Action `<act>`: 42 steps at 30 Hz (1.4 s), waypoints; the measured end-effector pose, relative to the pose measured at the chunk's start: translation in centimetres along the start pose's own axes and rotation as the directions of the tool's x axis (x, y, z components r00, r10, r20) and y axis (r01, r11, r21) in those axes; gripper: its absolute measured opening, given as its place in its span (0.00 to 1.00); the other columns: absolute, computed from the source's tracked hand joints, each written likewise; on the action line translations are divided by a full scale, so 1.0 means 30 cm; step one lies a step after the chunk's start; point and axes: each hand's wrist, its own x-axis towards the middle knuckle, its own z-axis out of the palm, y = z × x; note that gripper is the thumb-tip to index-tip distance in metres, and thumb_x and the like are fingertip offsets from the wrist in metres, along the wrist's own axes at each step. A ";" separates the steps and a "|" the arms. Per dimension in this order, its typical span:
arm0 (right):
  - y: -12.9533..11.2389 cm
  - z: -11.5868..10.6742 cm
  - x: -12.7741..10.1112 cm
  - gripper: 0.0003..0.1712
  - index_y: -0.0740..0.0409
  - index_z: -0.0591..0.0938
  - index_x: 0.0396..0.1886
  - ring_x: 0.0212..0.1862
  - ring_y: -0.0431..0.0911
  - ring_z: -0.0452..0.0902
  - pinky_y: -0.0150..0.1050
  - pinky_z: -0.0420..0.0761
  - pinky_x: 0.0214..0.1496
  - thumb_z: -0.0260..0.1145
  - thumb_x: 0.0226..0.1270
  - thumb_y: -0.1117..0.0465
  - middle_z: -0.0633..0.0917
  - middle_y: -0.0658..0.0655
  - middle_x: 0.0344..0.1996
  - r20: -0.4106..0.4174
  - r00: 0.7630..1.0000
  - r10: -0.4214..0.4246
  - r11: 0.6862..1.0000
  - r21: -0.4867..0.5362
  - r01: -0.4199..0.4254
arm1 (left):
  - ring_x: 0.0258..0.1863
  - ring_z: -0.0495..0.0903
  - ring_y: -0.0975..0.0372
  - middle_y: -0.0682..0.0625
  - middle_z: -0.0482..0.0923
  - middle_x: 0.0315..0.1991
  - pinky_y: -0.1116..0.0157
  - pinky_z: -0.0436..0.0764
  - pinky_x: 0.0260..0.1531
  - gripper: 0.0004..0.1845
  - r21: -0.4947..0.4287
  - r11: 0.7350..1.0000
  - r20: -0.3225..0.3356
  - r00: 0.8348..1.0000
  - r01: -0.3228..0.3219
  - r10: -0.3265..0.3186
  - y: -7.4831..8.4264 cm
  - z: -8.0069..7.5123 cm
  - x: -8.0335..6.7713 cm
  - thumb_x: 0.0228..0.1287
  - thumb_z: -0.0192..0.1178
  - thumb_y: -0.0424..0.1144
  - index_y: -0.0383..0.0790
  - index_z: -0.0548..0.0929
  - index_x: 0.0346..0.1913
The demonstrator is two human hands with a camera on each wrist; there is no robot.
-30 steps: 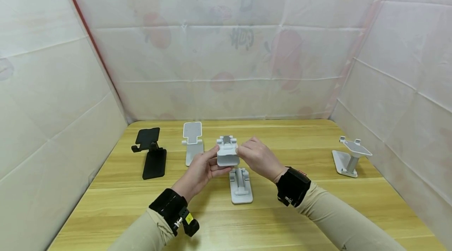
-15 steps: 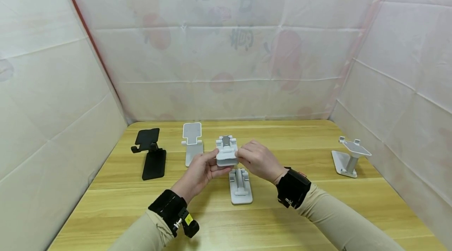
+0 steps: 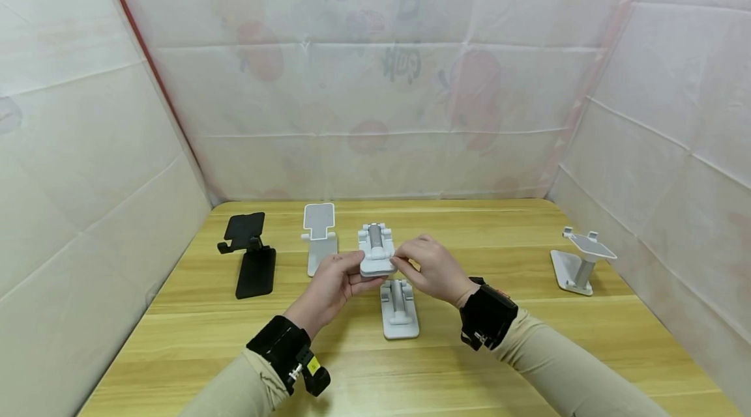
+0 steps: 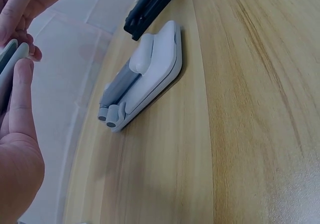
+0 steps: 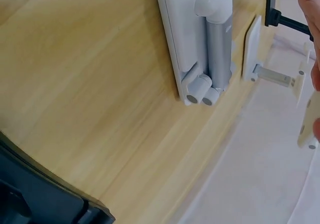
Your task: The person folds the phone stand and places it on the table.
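A white phone stand [image 3: 377, 251], folded flat with its grey post uppermost, is raised above the table in the head view. My left hand [image 3: 331, 283] grips it from the left, thumb along the near edge and fingers beneath. On its right edge my right hand [image 3: 433, 267] pinches the plate near the front corner with curled fingers. In the left wrist view the stacked plates of the held stand [image 4: 7, 69] show between thumb and fingers. Directly below, a second folded white phone stand [image 3: 401, 313] lies on the table.
An unfolded black phone stand [image 3: 256, 260] is at the left, with an upright white stand [image 3: 321, 241] beside it. Far right stands another unfolded white stand [image 3: 583, 260]. Pale fabric walls [image 3: 375, 91] border the wooden table [image 3: 487, 221] at back and sides.
The front plate of the held stand has folded up against the rest, closing the gap between them. Both hands stay almost in place; the right one has shifted slightly.
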 end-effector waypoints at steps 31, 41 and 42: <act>-0.032 0.003 0.029 0.16 0.62 0.81 0.37 0.42 0.48 0.76 0.47 0.74 0.54 0.60 0.79 0.53 0.82 0.54 0.32 0.550 0.474 0.687 0.264 0.419 -0.869 | 0.38 0.90 0.51 0.35 0.88 0.42 0.55 0.91 0.45 0.20 0.327 0.945 -0.076 0.997 0.026 -0.001 0.011 -0.009 -0.003 0.79 0.53 0.40 0.26 0.79 0.62; -0.040 0.002 0.006 0.16 0.60 0.82 0.35 0.38 0.54 0.74 0.41 0.73 0.41 0.61 0.78 0.53 0.81 0.52 0.25 0.612 0.480 0.628 0.305 0.373 -0.876 | 0.21 0.80 0.60 0.47 0.80 0.22 0.65 0.86 0.25 0.16 0.542 0.836 -0.158 0.987 0.084 0.003 0.013 -0.021 -0.011 0.74 0.61 0.44 0.30 0.85 0.38; -0.039 0.001 0.003 0.16 0.60 0.83 0.36 0.38 0.56 0.75 0.42 0.73 0.41 0.61 0.79 0.52 0.81 0.53 0.25 0.619 0.481 0.621 0.313 0.367 -0.876 | 0.21 0.80 0.61 0.47 0.80 0.22 0.65 0.86 0.25 0.16 0.542 0.835 -0.154 0.988 0.090 -0.006 0.012 -0.025 -0.015 0.74 0.61 0.43 0.30 0.84 0.37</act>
